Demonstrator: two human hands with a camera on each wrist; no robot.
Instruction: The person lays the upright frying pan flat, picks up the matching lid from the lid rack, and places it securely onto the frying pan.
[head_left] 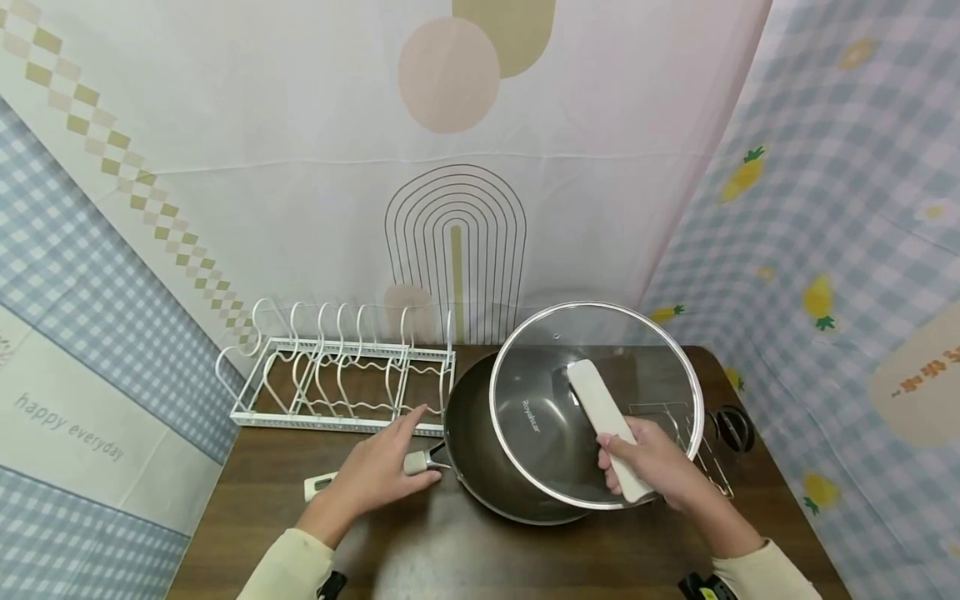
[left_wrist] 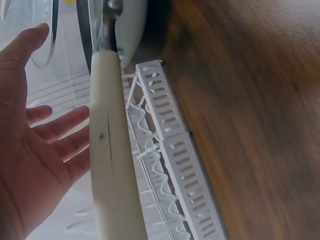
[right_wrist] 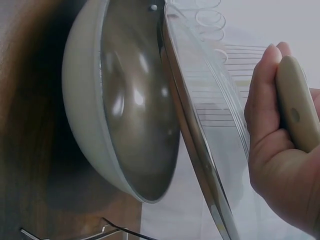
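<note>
A dark-lined wok [head_left: 480,458] with a pale outside [right_wrist: 82,100] stands on the brown table. My right hand [head_left: 645,462] grips the long cream handle [head_left: 600,400] of a clear glass lid [head_left: 532,358]. The lid is held tilted above the wok, over its right part; in the right wrist view a gap shows between lid and wok at the near side. My left hand [head_left: 382,467] is over the wok's cream handle [head_left: 415,463], thumb and fingers spread. In the left wrist view that handle [left_wrist: 112,140] crosses in front of the fingertips, and the fingers are not curled round it.
A white wire dish rack [head_left: 315,422] stands behind and left of the wok. On the right lie a thin metal wire rack [head_left: 716,475] and a black round object [head_left: 735,429], partly seen through or beside the lid. Printed cloths hang behind and at both sides.
</note>
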